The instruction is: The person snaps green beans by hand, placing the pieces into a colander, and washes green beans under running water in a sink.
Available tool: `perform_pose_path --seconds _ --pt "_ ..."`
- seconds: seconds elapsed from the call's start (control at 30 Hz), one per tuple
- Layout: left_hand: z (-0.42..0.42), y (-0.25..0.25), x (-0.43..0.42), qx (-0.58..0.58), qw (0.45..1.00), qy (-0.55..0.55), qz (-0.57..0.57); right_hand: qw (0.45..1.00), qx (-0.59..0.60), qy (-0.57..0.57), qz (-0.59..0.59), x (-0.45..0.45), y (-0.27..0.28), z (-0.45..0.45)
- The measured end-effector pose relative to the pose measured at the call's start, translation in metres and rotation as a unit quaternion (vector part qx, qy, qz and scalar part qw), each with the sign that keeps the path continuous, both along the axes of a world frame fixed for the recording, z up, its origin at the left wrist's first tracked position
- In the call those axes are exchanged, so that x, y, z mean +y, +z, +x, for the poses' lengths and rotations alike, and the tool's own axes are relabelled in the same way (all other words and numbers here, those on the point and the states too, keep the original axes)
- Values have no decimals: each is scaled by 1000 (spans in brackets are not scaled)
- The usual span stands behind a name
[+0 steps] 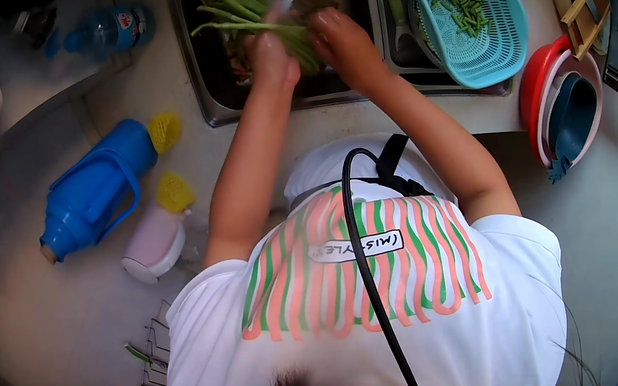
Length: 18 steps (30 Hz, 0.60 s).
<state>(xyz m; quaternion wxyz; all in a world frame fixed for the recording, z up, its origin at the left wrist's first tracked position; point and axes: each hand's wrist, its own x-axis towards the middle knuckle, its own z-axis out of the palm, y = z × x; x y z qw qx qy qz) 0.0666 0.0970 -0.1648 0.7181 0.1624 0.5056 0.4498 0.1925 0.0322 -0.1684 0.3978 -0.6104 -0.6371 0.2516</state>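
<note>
In the head view, my left hand has its fingers wrapped around a bunch of green beans, which I hold over the sink, nearer its left edge. My right hand is just beside it, fingers bent in at the bunch's right end; I cannot tell whether they pinch it. Past the sink's right edge, a turquoise basket holds cut bean pieces.
</note>
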Motion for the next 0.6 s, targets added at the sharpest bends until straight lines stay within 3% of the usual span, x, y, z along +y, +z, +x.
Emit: perform_pose_path --seconds 0.07,0.13,0.2,0.33,0.4,0.43,0.47,0.53,0.57,0.6 --pt "4 6 1 -60 996 67 -26 997 61 -57 -8 5 10 -5" --pt "5 29 1 -212 974 82 1 989 103 -110 1 12 20 -6" --pt "4 33 0 -155 986 41 43 992 94 -76 47 18 33 -4" --pt "9 50 10 33 998 43 -18 987 114 3 116 12 47 0" --pt "-7 27 26 -50 997 41 -29 980 132 -6 146 -1 44 1" --pt "-10 39 29 -79 995 47 -45 981 103 -61 150 -11 39 0" --pt "-8 50 29 -88 991 88 -41 964 209 -156 48 -20 30 -7" --pt "-11 59 32 -144 969 191 -56 842 399 -327 -159 -34 11 -26" --pt "-17 58 31 -170 964 199 -49 756 499 -301 -299 -30 0 -28" --pt "-22 57 30 -177 963 199 -50 681 642 -207 -287 -23 2 -29"
